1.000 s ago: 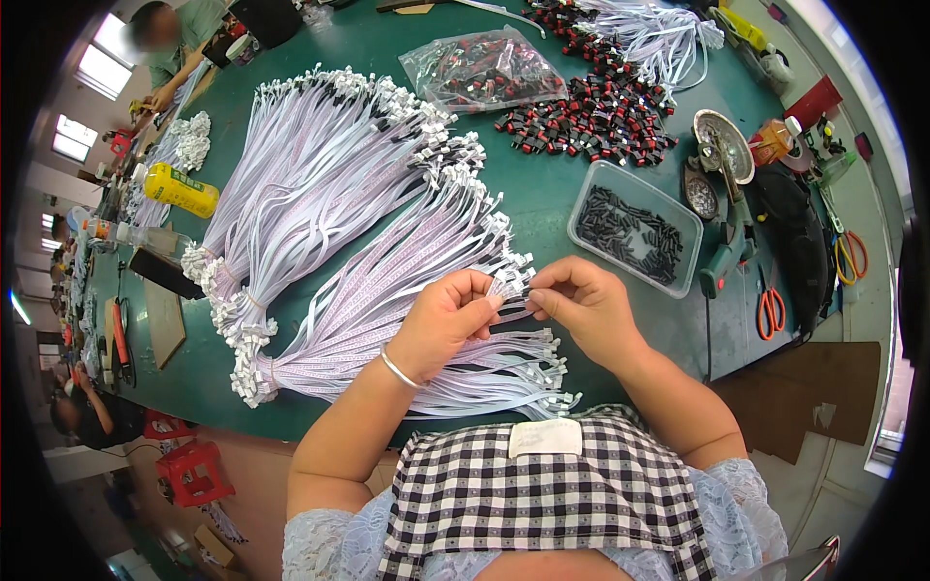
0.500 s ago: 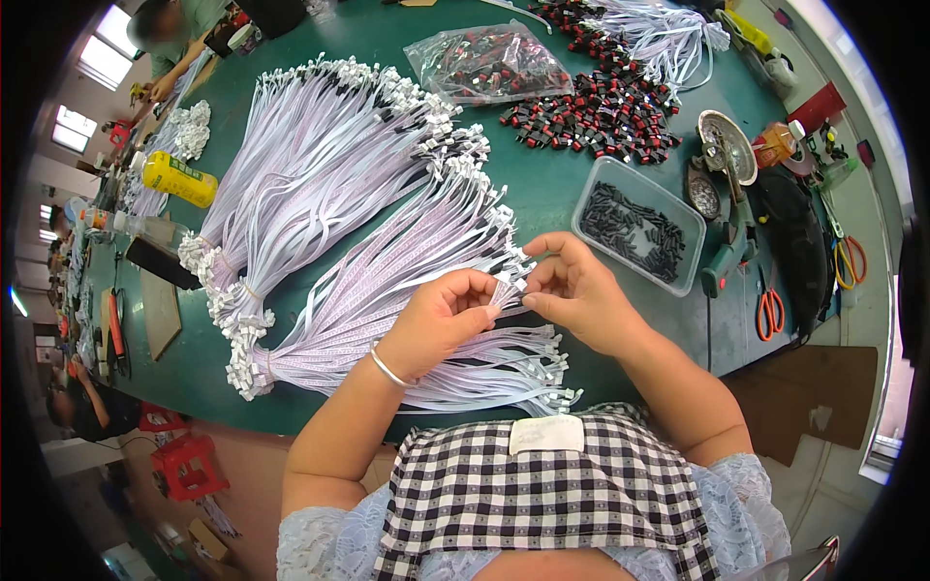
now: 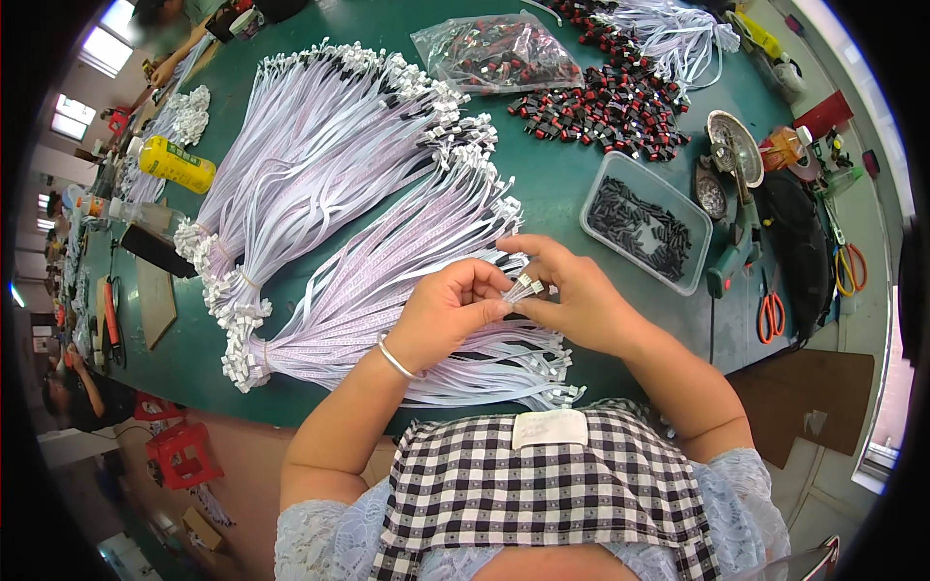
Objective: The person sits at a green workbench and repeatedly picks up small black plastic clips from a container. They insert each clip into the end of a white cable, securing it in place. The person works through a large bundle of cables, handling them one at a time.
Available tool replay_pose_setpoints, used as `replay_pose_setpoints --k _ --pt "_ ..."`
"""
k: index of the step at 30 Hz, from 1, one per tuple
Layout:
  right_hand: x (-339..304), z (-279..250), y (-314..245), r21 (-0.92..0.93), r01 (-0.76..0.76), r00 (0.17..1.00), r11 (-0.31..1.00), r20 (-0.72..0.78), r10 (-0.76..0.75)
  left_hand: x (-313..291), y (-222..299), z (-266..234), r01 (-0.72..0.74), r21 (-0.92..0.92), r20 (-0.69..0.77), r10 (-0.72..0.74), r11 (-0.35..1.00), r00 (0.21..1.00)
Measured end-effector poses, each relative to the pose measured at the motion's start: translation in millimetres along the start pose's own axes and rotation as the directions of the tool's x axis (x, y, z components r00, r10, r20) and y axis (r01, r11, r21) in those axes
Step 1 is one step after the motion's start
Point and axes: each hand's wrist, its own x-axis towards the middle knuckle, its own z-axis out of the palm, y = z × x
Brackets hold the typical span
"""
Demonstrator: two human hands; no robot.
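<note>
Flat white ribbon cables lie in large tied bundles, with small white connectors on their ends. My left hand (image 3: 448,308), a silver bangle on its wrist, is closed, pinching a few ribbon cables (image 3: 511,295) just behind their connectors (image 3: 527,285). My right hand (image 3: 579,295) curls round the same ends from the other side, its thumb against them and its index finger arched above. The nearest cable bundle (image 3: 358,320) spreads out beneath both hands. Its tied end is at the left. A second, larger bundle (image 3: 320,145) lies beyond it.
Right of my hands stands a clear plastic box (image 3: 591,225) of short black tubes. Behind it are a pile of red and black parts (image 3: 615,111) and a clear bag (image 3: 494,53) of similar ones. A green glue gun (image 3: 728,269) and orange-handled scissors (image 3: 770,318) lie at the right.
My right hand has moved in closer round the cable ends and its thumb now presses against them. The held connectors have shifted slightly right and now fan out between both hands.
</note>
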Motion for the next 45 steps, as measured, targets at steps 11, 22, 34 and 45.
replay_pose_setpoints --k 11,22,34,45 --pt "-14 -1 16 -0.347 0.083 0.990 0.934 -0.079 -0.118 0 16 -4 -0.136 0.225 -0.122 0.166 0.965 0.978" --pt "-19 5 21 -0.296 0.156 0.964 0.943 -0.163 -0.211 2 9 1 -0.166 0.461 -0.081 0.227 0.872 0.970" --pt "-34 12 31 -0.468 0.179 0.966 0.866 -0.085 -0.245 -1 10 9 -0.073 0.156 -0.138 0.095 0.985 0.986" --pt "-34 -81 17 -0.771 0.052 0.898 0.635 -0.242 -0.367 3 0 10 -0.073 0.353 -0.065 0.102 0.933 0.993"
